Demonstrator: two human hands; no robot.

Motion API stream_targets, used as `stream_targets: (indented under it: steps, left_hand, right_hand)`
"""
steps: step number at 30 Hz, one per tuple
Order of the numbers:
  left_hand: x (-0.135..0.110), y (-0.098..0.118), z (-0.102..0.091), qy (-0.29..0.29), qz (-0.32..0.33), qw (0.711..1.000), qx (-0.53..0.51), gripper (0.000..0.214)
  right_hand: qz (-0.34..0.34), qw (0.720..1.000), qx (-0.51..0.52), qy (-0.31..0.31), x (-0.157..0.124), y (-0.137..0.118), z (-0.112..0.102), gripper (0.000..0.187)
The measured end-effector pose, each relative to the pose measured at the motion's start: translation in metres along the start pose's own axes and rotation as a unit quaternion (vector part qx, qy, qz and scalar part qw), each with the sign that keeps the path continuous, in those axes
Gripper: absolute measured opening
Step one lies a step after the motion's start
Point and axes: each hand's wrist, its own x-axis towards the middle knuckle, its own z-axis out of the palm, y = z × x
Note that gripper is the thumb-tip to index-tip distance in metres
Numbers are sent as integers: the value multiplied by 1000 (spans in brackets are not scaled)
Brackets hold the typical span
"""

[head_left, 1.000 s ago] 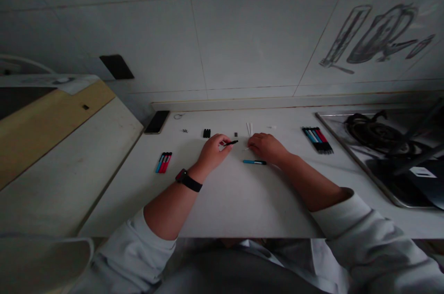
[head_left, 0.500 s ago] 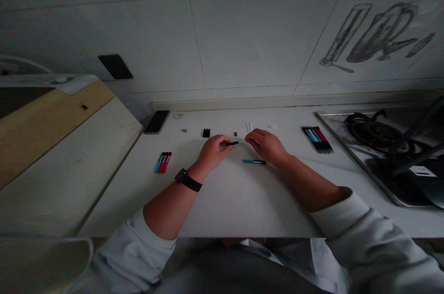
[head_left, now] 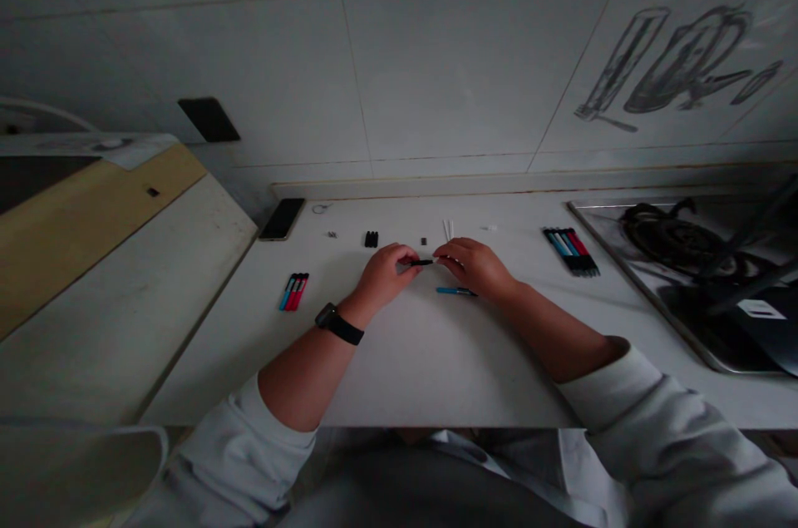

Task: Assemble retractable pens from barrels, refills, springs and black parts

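Note:
My left hand [head_left: 387, 272] is closed in a pinch around a black pen grip section [head_left: 421, 263], which points right. Opposite it, the fingers of my right hand [head_left: 479, 268] pinch a thin white pen refill [head_left: 435, 259], of which only a short bit shows at the open end of the black part. Just below my right hand lies a blue pen barrel [head_left: 454, 291] with a dark end. Thin white refills [head_left: 448, 227] and a small dark piece [head_left: 424, 242] lie behind the hands. My fingertips partly hide both held parts.
Black pen parts [head_left: 371, 239], tiny metallic pieces [head_left: 332, 234] and small clear pieces [head_left: 490, 228] line the back. Blue and red barrels [head_left: 294, 293] lie left, several pens [head_left: 569, 252] right. A phone [head_left: 282, 219] sits back left; a gas hob [head_left: 661, 262] borders the right.
My right hand has moved slightly left and down towards my left hand. Less of the white refill shows between them; the black part has shifted a little right.

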Motion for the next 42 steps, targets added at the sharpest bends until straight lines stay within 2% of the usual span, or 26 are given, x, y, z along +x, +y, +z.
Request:
stream_targets:
  steps: [5, 10, 13, 15, 16, 17, 18, 20, 22, 23, 26, 29, 33, 37, 42]
  left_hand:
    - [0, 1, 2, -24, 10, 999, -19, 10]
    - [-1, 0, 3, -9, -1, 999, -41, 9]
    - [-1, -2, 3, 14, -19, 998, -58, 5]
    - [1, -6, 3, 40, -41, 996, -75, 4]
    - [1, -8, 3, 53, -52, 994, -85, 5]
    - [2, -11, 3, 65, -61, 991, -96, 7]
    - [3, -13, 4, 73, -69, 989, -107, 9]
    - [3, -16, 4, 79, -82, 986, -123, 15]
    - [4, -17, 4, 80, -93, 984, -131, 19]
    - [4, -18, 4, 79, -97, 983, -133, 20]
    - [4, -18, 4, 76, -100, 983, -136, 21]
    - [4, -19, 5, 76, -95, 983, -136, 19]
    - [4, -21, 5, 79, -97, 982, -143, 16]
    - [6, -19, 2, 90, -98, 980, -151, 13]
    - [7, -21, -2, 113, -88, 979, -144, 12]
  right_hand:
    - [-29, 998, 54, -3, -1, -10, 3, 29]
    - [-35, 979, 198, 32, -2, -20, 7, 48]
    - [20, 959, 266, 99, 0, -15, 4, 47]
    - [93, 945, 268, 163, 2, -9, -3, 40]
    - [131, 942, 254, 176, 3, -6, -8, 34]
    - [160, 946, 232, 163, 4, -3, -13, 29]
    - [177, 955, 205, 120, 4, -1, -18, 25]
    - [175, 974, 144, -11, 4, 1, -26, 22]
    - [157, 973, 95, -140, 2, 0, -30, 18]
    - [148, 968, 77, -186, 1, -1, -30, 16]
    - [119, 958, 33, -260, -3, -4, -26, 16]
    - [93, 957, 10, -274, -4, -5, -23, 10]
    - [77, 968, 30, -237, -3, -7, -23, 9]
    - [73, 987, 55, -129, -1, -6, -23, 11]
    - [92, 996, -13, -9, 0, 0, -20, 14]
